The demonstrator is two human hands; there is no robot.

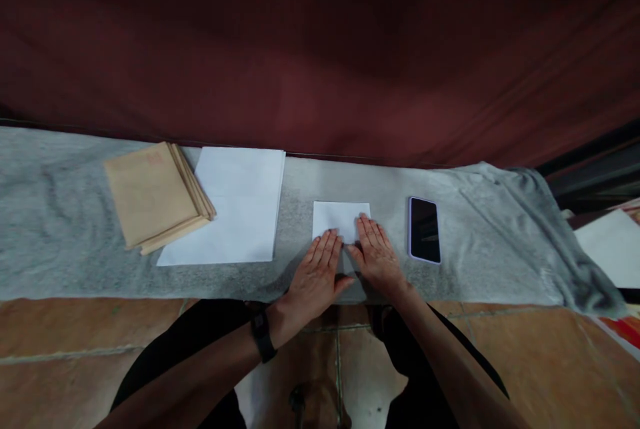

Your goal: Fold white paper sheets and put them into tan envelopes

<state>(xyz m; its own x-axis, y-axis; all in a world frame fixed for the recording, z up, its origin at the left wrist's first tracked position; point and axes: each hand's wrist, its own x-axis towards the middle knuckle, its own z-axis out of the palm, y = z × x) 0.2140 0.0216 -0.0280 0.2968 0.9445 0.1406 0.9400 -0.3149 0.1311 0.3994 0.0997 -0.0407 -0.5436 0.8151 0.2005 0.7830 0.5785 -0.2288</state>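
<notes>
A small white sheet of folded-looking paper point(342, 213) lies flat on the grey cloth point(350, 179) in front of me. My left hand point(320, 272) rests flat with its fingertips on the paper's lower left edge, fingers stretched out and thumb apart. On the right side of the same paper, my right hand point(377, 257) lies flat too, its fingers extended toward the upper right corner. Both palms hide the near edge of the paper in part. Neither hand grips anything.
To the left is a stack of large white sheets point(240, 206), with several brown envelopes point(150, 196) overlapping its left side. A phone point(425, 230) with a purple edge lies right of my hands. Behind the cloth-covered surface hangs a dark red curtain point(300, 82). Tiled floor point(525, 342) shows below.
</notes>
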